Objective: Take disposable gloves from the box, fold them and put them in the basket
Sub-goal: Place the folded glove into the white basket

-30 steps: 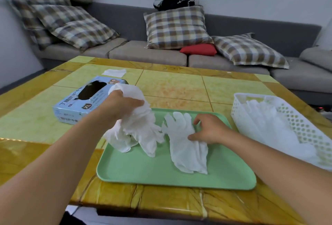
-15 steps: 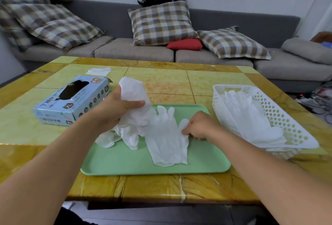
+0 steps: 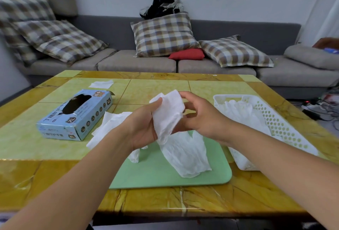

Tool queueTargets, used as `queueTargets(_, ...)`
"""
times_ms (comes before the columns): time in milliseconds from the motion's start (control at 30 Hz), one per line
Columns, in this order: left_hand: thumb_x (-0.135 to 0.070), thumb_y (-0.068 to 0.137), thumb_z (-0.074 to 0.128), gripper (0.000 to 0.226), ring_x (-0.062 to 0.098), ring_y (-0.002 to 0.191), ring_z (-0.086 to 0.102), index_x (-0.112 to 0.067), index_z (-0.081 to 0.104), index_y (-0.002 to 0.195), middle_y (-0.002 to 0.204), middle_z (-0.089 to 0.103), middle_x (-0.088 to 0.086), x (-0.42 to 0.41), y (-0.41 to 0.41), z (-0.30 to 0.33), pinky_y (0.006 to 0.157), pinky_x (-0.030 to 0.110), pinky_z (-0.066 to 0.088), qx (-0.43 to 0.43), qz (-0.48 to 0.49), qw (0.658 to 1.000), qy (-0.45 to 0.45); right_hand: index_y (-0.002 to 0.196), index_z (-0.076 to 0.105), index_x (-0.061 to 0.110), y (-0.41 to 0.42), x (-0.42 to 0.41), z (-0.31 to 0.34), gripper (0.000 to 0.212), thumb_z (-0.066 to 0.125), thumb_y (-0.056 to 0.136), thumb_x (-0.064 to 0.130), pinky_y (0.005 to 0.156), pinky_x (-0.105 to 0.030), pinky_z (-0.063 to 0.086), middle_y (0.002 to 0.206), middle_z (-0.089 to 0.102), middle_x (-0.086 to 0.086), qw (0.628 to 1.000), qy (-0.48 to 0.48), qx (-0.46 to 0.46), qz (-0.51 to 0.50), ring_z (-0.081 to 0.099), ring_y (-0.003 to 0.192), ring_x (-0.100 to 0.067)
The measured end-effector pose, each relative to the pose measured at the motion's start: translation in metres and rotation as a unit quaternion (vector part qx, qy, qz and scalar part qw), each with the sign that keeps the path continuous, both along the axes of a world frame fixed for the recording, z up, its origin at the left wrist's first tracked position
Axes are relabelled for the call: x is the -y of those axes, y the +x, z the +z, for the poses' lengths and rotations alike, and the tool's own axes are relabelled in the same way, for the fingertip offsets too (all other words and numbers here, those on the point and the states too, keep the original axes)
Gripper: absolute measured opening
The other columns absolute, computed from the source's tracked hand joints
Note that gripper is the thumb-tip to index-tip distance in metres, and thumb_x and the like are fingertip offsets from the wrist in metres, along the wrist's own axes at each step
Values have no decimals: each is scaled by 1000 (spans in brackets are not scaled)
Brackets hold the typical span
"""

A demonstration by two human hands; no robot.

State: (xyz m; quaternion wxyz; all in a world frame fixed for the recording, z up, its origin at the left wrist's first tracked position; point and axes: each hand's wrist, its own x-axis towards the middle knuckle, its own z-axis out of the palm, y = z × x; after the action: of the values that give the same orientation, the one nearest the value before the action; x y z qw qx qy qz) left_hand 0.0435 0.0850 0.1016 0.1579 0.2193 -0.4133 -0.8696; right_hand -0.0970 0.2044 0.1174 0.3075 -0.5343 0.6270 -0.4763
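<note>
Glove box (image 3: 77, 115) lies near the table's (image 3: 165, 90) left edge, opening dark, "XL" readable on its top, end and side; the rest of the print is Chinese script, too small to read for sure. Loose gloves (image 3: 108, 129) spill over the green tray's (image 3: 165, 178) left edge. Left hand (image 3: 141, 129) grips a bunch of gloves (image 3: 167, 114), thumb on one side, fingers curled round the other, held above the tray. Right hand (image 3: 200, 118) meets it, fingertips pinching the top edge of the same bunch. One flat glove (image 3: 185, 154) lies mid-tray below the hands. Basket (image 3: 271, 119) by the right edge already holds gloves. Step looks like separating one glove out of the bunch; next it likely needs laying flat on the tray and folding.
</note>
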Motion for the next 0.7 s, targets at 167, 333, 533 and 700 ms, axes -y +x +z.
queueTargets(167, -39, 108, 36, 44, 35, 105, 71, -9, 54, 134, 120, 70, 19, -12, -17, -6, 87, 50, 58, 80, 14, 994, -71, 123, 66, 23, -26, -4, -6, 36, 74, 89, 15, 87, -36, 60, 125, 65, 1, 994, -24, -31, -97, 70, 95, -17)
queueTargets(333, -47, 106, 38, 57, 33, 87, 71, 0, 61, 128, 108, 70, 22, -25, -26, -4, 74, 41, 62, 169, -71, 974, -130, 123, 62, 26, -45, -17, -10, 43, 78, 85, 15, 90, -15, 45, 127, 50, 12, 967, -95, -188, -141, 50, 115, 4)
queueTargets(533, -101, 65, 11, 116, 23, 67, 61, -7, 69, 99, 84, 68, 16, -24, -24, 8, 63, 37, 56, 288, -14, 858, -425, 82, 70, 0, -51, -8, 14, 18, 67, 94, 13, 65, -24, 42, 74, 61, -3, 980, -106, 73, -152, 53, 68, -13)
queueTargets(700, -97, 63, 49, 100, 10, 132, 50, -31, 52, 138, 145, 54, -5, -13, -17, 16, 110, 51, 40, 68, -11, 855, -515, 107, 68, 3, -58, -10, 38, 19, 63, 97, 18, 56, -26, 49, 84, 67, -4, 970, -17, 221, -100, 62, 66, -16)
